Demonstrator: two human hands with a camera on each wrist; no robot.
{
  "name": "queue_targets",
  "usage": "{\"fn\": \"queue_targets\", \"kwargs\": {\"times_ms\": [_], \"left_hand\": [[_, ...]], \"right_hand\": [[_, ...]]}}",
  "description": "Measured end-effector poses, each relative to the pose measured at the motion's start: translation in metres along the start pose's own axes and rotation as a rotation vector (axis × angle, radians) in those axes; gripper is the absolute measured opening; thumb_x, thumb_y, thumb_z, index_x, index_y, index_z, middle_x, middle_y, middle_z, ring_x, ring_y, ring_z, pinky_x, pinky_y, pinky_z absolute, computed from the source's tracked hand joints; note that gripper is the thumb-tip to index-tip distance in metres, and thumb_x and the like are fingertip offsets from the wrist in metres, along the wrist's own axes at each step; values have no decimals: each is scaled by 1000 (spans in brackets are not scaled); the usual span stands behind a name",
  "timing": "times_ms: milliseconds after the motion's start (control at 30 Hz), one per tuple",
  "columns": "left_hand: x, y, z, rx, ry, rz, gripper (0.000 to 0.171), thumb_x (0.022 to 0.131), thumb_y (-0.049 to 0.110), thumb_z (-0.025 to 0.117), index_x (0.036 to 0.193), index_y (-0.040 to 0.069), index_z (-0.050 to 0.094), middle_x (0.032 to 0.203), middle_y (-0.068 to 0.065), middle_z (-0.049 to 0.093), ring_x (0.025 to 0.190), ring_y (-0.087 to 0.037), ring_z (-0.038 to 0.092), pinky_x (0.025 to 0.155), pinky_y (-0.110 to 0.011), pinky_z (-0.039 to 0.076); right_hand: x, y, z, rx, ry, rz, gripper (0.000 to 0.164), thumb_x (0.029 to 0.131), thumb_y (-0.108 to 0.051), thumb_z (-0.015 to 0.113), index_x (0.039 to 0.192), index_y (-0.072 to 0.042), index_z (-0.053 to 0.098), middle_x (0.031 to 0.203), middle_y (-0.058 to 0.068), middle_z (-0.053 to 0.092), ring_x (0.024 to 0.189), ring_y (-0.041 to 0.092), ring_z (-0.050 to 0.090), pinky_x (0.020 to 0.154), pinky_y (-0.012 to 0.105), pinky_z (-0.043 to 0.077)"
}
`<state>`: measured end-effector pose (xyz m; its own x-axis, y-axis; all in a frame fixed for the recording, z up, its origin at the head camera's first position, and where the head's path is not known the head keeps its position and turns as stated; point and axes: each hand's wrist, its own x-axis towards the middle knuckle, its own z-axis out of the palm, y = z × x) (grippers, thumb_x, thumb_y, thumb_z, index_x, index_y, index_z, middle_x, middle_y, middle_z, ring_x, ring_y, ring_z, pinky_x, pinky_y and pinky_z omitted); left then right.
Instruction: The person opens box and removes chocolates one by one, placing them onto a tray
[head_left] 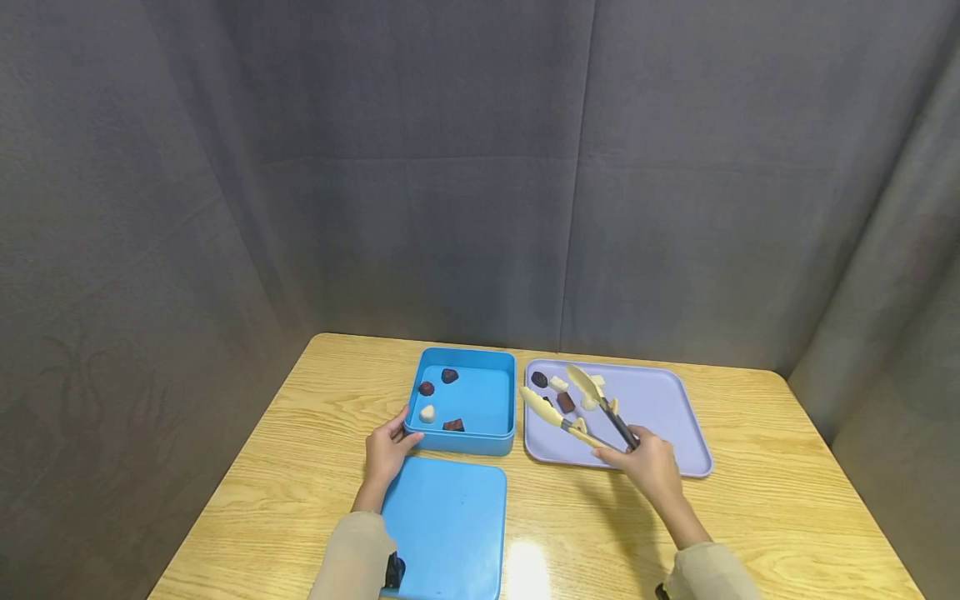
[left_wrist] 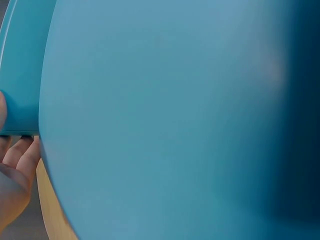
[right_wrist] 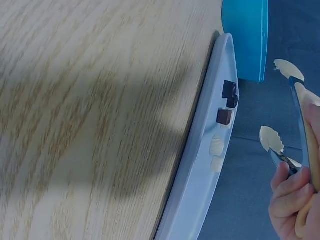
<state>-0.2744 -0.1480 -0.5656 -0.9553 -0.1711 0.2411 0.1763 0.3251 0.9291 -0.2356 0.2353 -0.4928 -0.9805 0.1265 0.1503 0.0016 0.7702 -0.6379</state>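
My left hand (head_left: 385, 457) grips the front left corner of an open blue box (head_left: 465, 445), thumb on the front wall. Inside lie a dark chocolate (head_left: 449, 376), a reddish-brown one (head_left: 426, 388), a white one (head_left: 427, 414) and a brown rectangular one (head_left: 453, 425). My right hand (head_left: 651, 468) holds tongs with cream tips (head_left: 542, 407) above a lilac tray (head_left: 660, 408). The tongs are spread, with nothing seen between their tips. On the tray are a dark oval chocolate (head_left: 539, 379), a brown block (right_wrist: 224, 117) and several white pieces (head_left: 558, 384), partly hidden by the tongs.
A flat blue lid (head_left: 450, 525) lies on the wooden table (head_left: 285, 483) in front of the box, partly under my left forearm. Grey curtains (head_left: 450, 183) hang behind the table and at both sides. The tray stands just right of the box.
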Motion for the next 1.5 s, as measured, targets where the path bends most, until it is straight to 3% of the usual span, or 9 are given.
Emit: {"fn": "queue_targets", "kwargs": {"times_ms": [167, 433, 767, 1067, 1267, 1500], "left_hand": [[3, -1, 0, 27, -23, -61, 52, 78, 8, 68, 125, -3, 49, 124, -21, 48, 110, -33, 48, 86, -37, 45], [4, -1, 0, 28, -18, -78, 53, 77, 9, 69, 126, -1, 49, 125, -19, 47, 111, -32, 48, 86, -35, 45], [5, -1, -1, 28, -14, -64, 53, 77, 7, 69, 126, 0, 49, 124, -20, 48, 111, -32, 49, 86, -37, 45], [4, 1, 0, 29, -16, -91, 53, 77, 7, 69, 126, 1, 49, 125, -18, 48, 111, -31, 48, 86, -36, 45], [3, 2, 1, 37, -15, -68, 53, 77, 5, 69, 125, -1, 49, 123, -20, 48, 110, -32, 49, 86, -36, 45], [3, 3, 0, 51, -17, -60, 53, 77, 4, 68, 125, -2, 49, 123, -21, 48, 109, -33, 49, 85, -37, 46]], "right_hand": [[0, -3, 1, 1, -23, 10, 77, 64, -47, 76, 110, 11, 55, 70, 7, 60, 58, 17, 52, 46, 28, 44], [1, -8, 5, 7, -26, -7, 69, 66, -49, 73, 103, 8, 61, 62, 2, 53, 55, 15, 46, 44, 26, 38], [2, -20, 11, 17, -68, -32, 68, 66, -52, 72, 103, 4, 61, 58, 1, 49, 50, 14, 42, 42, 25, 35], [3, -37, 21, 34, -86, -87, 57, 65, -49, 74, 95, -2, 62, 53, -1, 43, 46, 12, 37, 40, 25, 30], [6, -45, 30, 12, -85, -160, 43, 66, -47, 74, 78, -8, 60, 52, -3, 40, 45, 12, 35, 39, 25, 29], [10, -55, 36, -34, -131, -149, 44, 65, -50, 73, 74, -11, 55, 53, -2, 42, 48, 14, 39, 40, 26, 30]]}}
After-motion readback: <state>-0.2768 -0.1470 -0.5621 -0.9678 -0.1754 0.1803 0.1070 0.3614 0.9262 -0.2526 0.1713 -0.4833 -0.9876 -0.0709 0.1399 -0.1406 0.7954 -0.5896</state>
